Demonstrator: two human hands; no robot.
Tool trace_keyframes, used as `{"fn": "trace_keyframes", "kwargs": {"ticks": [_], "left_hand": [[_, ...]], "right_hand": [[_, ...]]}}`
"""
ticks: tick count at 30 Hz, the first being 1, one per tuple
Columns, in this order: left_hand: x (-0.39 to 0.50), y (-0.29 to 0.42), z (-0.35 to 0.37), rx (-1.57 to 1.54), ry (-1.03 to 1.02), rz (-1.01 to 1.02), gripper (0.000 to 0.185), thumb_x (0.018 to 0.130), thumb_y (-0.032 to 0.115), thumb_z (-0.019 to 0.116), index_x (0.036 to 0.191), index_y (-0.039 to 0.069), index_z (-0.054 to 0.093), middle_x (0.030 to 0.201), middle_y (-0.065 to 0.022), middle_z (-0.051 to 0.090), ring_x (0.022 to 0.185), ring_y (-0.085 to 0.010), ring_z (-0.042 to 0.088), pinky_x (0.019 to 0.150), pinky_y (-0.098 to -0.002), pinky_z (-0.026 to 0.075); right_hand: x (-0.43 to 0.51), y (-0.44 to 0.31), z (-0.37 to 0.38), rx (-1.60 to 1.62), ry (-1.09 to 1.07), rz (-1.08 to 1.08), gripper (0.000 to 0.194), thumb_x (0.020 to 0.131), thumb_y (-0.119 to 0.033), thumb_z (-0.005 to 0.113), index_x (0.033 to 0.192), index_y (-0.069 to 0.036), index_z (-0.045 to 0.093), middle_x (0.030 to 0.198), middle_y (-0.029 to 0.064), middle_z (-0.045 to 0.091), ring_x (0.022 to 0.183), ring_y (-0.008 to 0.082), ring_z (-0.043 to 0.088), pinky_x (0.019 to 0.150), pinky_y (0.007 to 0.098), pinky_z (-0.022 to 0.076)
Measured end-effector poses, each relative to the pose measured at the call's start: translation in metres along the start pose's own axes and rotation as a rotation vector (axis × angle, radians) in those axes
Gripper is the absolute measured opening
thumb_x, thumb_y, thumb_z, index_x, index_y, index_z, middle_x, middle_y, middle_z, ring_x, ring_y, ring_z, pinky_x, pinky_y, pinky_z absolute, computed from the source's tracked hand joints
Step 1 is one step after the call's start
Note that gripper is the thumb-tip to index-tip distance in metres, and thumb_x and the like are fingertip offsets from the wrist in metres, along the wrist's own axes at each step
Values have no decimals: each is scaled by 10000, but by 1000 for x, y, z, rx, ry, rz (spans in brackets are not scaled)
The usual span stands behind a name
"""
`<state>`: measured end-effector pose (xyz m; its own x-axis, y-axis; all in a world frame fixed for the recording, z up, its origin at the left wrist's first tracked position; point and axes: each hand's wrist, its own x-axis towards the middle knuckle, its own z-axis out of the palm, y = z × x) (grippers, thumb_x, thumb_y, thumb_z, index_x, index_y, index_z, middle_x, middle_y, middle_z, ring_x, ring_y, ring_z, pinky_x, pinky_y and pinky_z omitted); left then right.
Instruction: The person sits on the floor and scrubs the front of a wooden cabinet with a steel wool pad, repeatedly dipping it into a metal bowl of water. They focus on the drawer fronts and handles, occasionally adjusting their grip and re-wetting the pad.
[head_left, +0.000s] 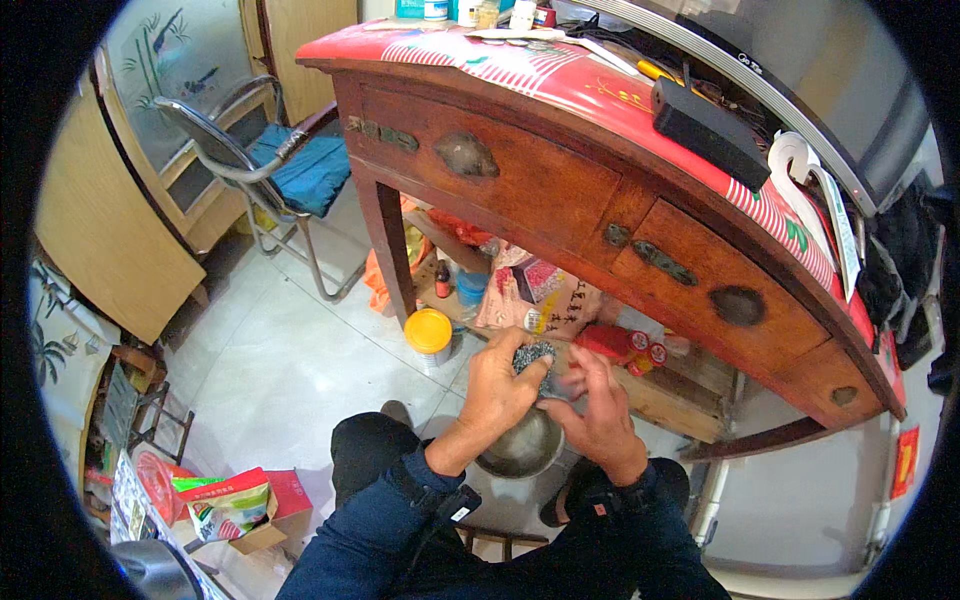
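My left hand (499, 382) grips a dark grey, speckled wad (532, 358) that looks like a steel wool scourer, pressed between thumb and fingers. Close beside it on the right is my right hand (600, 416), fingers curved and blurred by motion. A greyish, see-through patch shows between the two hands; what it is, or whether the right fingers hold it, is unclear. Below both hands a round metal bowl (521, 450) sits between my feet, partly covered by my wrists. Its inside looks dull and grey.
A wooden desk (525, 142) with drawers rises in front. On its lower shelf lie a pink printed bag (525, 292) and red-lidded jars (637, 349). A yellow-lidded can (428, 334) stands by the desk leg. A metal-framed chair (262, 165) and an opened carton (281, 502) are leftward.
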<state>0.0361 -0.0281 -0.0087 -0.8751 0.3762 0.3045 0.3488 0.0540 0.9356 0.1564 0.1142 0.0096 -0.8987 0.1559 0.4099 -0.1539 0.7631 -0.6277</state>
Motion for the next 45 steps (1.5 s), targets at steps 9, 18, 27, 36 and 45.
{"fn": "trace_keyframes", "kwargs": {"ticks": [9,18,27,36,45], "left_hand": [[2,-10,-26,-293,-59,-195,281,971,86,738,1210,-42,664,987,-230,744,905,-263,732,814,-407,580],[15,-2,-54,-448,-127,-100,395,887,104,751,1229,-66,654,969,-216,732,896,-256,710,807,-409,574],[18,8,-72,-920,-54,-223,349,1066,147,730,1346,-47,652,1028,-44,739,893,-81,651,758,-254,536],[20,3,-90,-938,-11,-444,221,1090,199,695,1136,-16,667,914,-145,749,701,-165,705,596,-279,562],[19,2,-106,-943,15,-482,193,1077,220,714,1085,34,665,849,-109,728,635,-139,655,546,-257,498]], "right_hand": [[49,-42,21,-375,-114,-176,781,754,-152,903,1441,14,571,1413,253,586,1248,480,635,1000,525,581],[88,-76,19,-585,-177,-287,720,767,-130,868,1415,29,596,1320,235,616,1195,445,636,947,514,581],[143,-106,-18,-614,8,-574,530,787,-38,813,1290,56,675,1207,252,655,1088,443,668,927,497,582],[204,-95,-4,-932,423,-656,383,795,-47,803,1172,-12,746,1123,198,648,986,389,655,793,461,575],[211,-105,-4,-933,399,-696,366,811,14,733,1176,15,753,1119,183,694,964,369,679,789,446,588]]}}
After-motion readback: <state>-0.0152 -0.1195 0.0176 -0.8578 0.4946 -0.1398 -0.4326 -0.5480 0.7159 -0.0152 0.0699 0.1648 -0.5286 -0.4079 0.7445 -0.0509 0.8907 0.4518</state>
